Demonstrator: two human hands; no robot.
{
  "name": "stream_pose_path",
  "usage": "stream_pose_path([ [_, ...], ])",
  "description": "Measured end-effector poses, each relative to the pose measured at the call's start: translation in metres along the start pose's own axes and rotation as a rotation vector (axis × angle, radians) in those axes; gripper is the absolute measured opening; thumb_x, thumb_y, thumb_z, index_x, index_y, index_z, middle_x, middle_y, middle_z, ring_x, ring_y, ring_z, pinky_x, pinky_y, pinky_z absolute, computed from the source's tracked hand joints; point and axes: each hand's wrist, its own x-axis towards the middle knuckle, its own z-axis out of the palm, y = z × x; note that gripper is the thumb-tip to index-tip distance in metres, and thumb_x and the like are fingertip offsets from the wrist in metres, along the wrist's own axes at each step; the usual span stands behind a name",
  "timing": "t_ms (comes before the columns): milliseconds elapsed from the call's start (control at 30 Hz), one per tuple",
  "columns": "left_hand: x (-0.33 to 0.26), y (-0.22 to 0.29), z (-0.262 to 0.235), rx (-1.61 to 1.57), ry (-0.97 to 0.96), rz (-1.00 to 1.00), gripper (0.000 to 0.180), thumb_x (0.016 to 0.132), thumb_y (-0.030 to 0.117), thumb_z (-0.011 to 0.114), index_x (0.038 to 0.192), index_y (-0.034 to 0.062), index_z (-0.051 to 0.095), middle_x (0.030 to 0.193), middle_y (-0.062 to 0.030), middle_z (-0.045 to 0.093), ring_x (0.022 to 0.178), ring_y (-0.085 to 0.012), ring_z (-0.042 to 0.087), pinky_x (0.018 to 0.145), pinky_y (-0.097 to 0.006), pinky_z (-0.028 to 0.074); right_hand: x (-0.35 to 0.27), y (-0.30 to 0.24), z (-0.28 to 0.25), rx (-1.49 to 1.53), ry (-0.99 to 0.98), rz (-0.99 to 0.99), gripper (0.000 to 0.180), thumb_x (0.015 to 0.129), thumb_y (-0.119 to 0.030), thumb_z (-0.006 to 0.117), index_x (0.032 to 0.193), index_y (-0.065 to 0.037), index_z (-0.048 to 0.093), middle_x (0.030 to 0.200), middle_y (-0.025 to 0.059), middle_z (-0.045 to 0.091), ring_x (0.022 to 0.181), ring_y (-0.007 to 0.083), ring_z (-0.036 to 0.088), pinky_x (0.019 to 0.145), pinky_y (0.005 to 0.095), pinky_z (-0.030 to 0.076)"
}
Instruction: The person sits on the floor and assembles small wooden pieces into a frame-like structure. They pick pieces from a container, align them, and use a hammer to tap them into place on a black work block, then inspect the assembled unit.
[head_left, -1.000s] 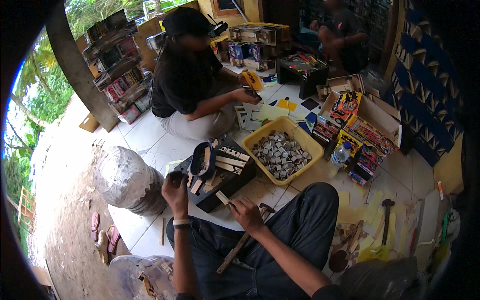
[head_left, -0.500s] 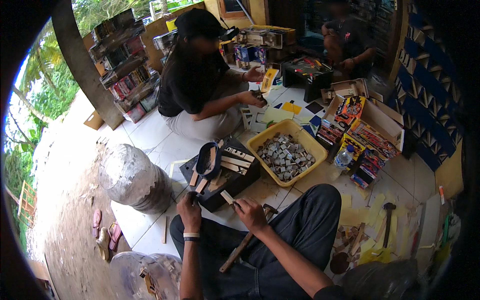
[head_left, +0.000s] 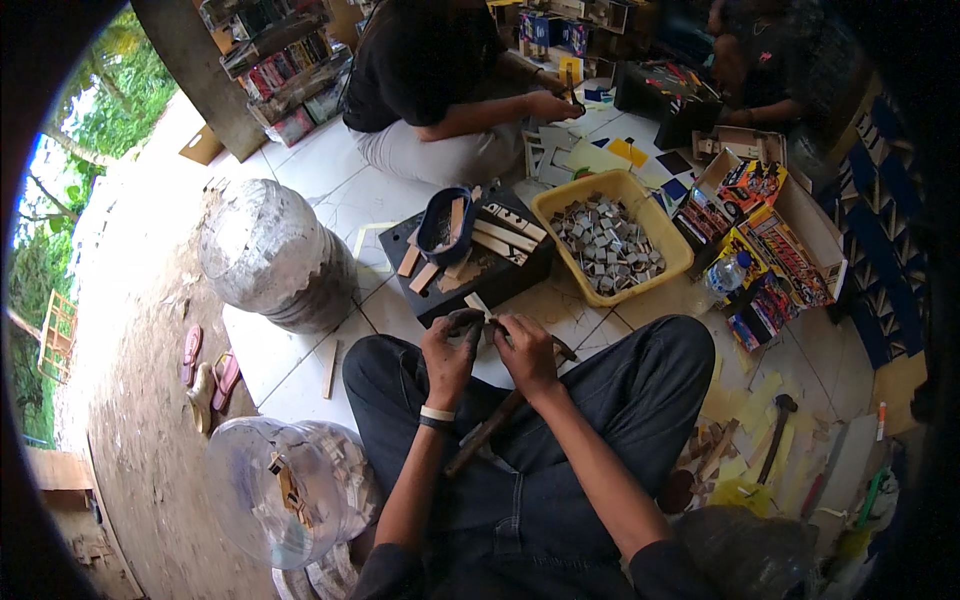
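Note:
Both my hands meet above my lap, in front of a black block (head_left: 399, 238). Between their fingertips a small pale wooden piece (head_left: 477, 301) points up and away. My right hand (head_left: 527, 352) pinches this piece. Beside it, my left hand (head_left: 449, 352) has its fingers drawn together against the piece's near end; whatever else they hold is hidden. A hammer (head_left: 487, 436) lies across my lap under the right forearm, its head partly behind my right hand. On the block stand a dark blue oval tray (head_left: 427, 238) and several wooden strips (head_left: 503, 242).
A yellow basin (head_left: 683, 262) of small greyish squares stands right of the block. Left are a large clear plastic container (head_left: 240, 480) and a grey-white one (head_left: 268, 250). A co-worker (head_left: 430, 80) sits ahead, another person (head_left: 775, 70) far right. A second hammer (head_left: 776, 440) lies at right.
My left hand has come away from the block's near edge to meet my right hand at the wooden piece. My view has tipped down. The co-worker's hands have drawn together.

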Motion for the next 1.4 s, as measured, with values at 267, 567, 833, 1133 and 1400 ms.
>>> stream_pose_path([
  [267,-0.002,-0.011,0.012,-0.045,0.068,-0.023,0.020,0.088,0.008,0.078,0.107,0.0013,0.075,0.098,-0.0128,0.077,0.088,-0.0250,0.073,0.079,-0.034,0.054,0.001,-0.001,0.001,0.028,0.042,-0.025,0.020,0.092,-0.007,0.072,0.111,-0.004,0.067,0.094,0.0153,0.069,0.087,0.0372,0.068,0.076,0.0468,0.055],
  [567,-0.002,-0.008,0.013,-0.025,0.063,0.008,0.017,0.087,0.004,0.079,0.104,0.0019,0.075,0.096,-0.0119,0.075,0.085,-0.0234,0.071,0.075,-0.033,0.052,0.000,0.002,0.001,0.024,0.018,-0.021,0.022,0.092,-0.008,0.072,0.112,-0.002,0.066,0.097,0.0166,0.069,0.091,0.0376,0.068,0.078,0.0463,0.056],
  [833,-0.002,-0.004,0.012,0.105,0.044,0.065,0.018,0.089,0.001,0.077,0.106,-0.0005,0.072,0.097,-0.0122,0.074,0.089,-0.0212,0.071,0.081,-0.033,0.054,0.000,0.001,0.000,0.012,0.013,-0.012,0.023,0.089,-0.006,0.071,0.111,-0.001,0.067,0.097,0.0172,0.069,0.093,0.0380,0.067,0.081,0.0472,0.055],
  [1133,-0.006,0.001,0.019,0.185,0.101,0.239,0.026,0.079,-0.005,0.080,0.103,0.0045,0.074,0.097,-0.0126,0.074,0.091,-0.0306,0.070,0.080,-0.037,0.057,0.002,-0.006,-0.002,0.096,0.030,0.116,0.020,0.089,-0.004,0.072,0.108,0.000,0.069,0.100,0.0187,0.071,0.096,0.0400,0.069,0.082,0.0460,0.056],
  [1400,-0.007,-0.004,0.020,0.225,0.100,0.306,0.027,0.078,-0.007,0.079,0.103,0.0044,0.075,0.100,-0.0115,0.076,0.095,-0.0290,0.072,0.084,-0.036,0.059,0.001,-0.007,0.002,0.267,0.042,0.284,0.022,0.090,-0.005,0.072,0.111,0.002,0.071,0.104,0.0206,0.074,0.099,0.0394,0.072,0.086,0.0455,0.057],
])
